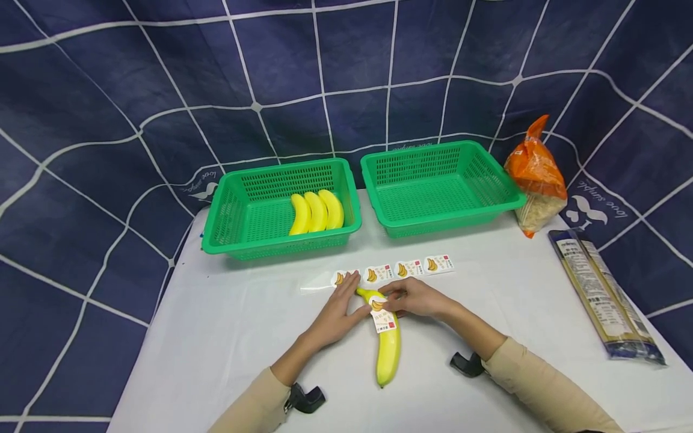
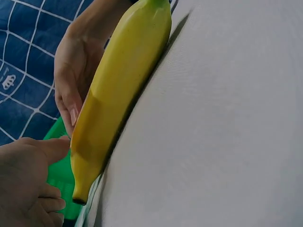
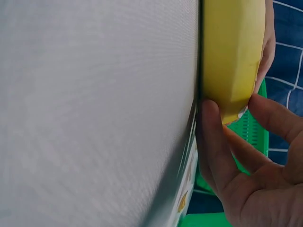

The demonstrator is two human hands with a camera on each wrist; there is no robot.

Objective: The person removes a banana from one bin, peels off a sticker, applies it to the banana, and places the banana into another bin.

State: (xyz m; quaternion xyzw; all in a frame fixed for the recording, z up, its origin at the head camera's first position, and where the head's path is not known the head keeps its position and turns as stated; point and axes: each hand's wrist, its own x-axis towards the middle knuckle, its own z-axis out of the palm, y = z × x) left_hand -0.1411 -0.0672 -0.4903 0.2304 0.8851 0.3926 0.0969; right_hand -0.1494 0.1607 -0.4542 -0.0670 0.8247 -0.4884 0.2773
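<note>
A yellow banana [image 1: 388, 355] lies lengthwise on the white table, its stem pointing away from me. Across its upper part sits a white label [image 1: 383, 319] printed with a banana picture. My right hand [image 1: 414, 297] grips the banana from the right, thumb on the label and fingers against the far side, as the right wrist view shows with the right hand [image 3: 255, 179]. From the left, my left hand [image 1: 335, 316] reaches its thumb to the label's edge while its other fingers extend past the stem. The left wrist view shows that left hand [image 2: 28, 175] beside the banana [image 2: 118, 80].
Behind the hands lies a strip of banana labels [image 1: 403, 269]. A green basket [image 1: 281, 243] with three bananas [image 1: 317, 211] stands at back left, another green basket [image 1: 449, 222] at back right. Further right are an orange-topped bag [image 1: 538, 180] and a long flat packet [image 1: 603, 297].
</note>
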